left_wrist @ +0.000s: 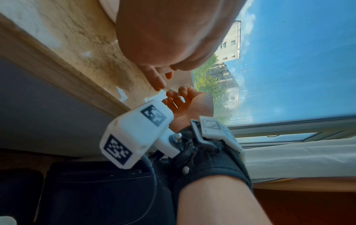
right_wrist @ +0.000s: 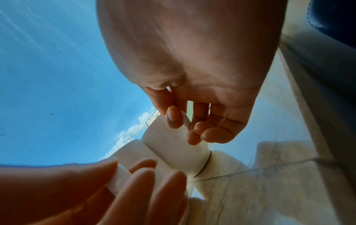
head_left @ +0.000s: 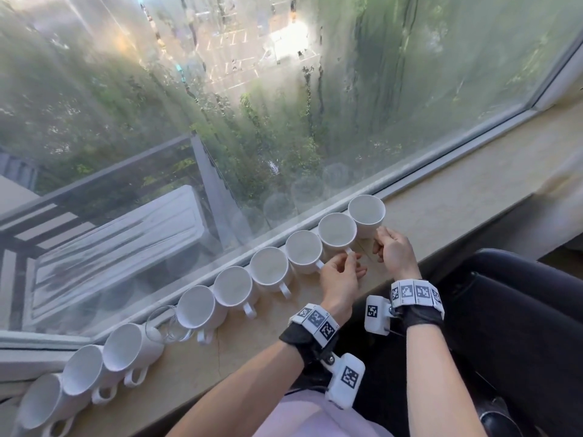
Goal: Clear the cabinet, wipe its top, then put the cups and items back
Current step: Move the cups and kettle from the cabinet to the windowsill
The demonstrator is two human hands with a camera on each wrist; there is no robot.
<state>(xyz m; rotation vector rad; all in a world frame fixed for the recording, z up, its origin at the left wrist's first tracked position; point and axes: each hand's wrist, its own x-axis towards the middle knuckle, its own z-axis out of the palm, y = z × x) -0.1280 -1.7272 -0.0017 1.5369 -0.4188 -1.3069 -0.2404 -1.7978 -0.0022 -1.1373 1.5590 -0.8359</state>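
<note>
A: Beige marble sill [head_left: 448, 197], veined, running under the window glass [head_left: 220, 121]. Nearest the sill's front edge: the left hand [head_left: 342, 272], thumb and forefinger pinched on the handle of the second cup from the end [head_left: 337, 232].

B: And the right hand [head_left: 392, 250]?

A: Just beside the left, fingers curled round the handle of the end cup [head_left: 367, 215]. Right wrist view confirms it: fingertips [right_wrist: 174, 117] closed on a white handle.

B: Both cups down on the sill?

A: Upright, mouths open, touching each other, close against the window frame. In the right wrist view the end cup's base meets the marble.

B: Further along?

A: The row of white cups [head_left: 233, 288] continues leftward along the glass, handles toward the person. A clear glass [head_left: 164, 323] stands among them, behind the row.
</note>
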